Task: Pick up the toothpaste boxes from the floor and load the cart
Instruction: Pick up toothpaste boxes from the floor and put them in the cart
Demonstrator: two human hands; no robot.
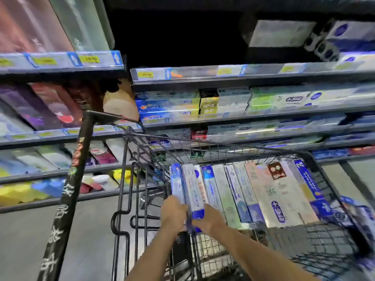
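I judge loading well along: a row of toothpaste boxes [253,191] fills the cart [316,159], my left hand [172,211] and right hand [209,217] grip one white box [193,191] at its left end, floor unseen.

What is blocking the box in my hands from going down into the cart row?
Nothing visible. Both the left hand and right hand hold the white-and-blue box at the row's left end inside the cart.
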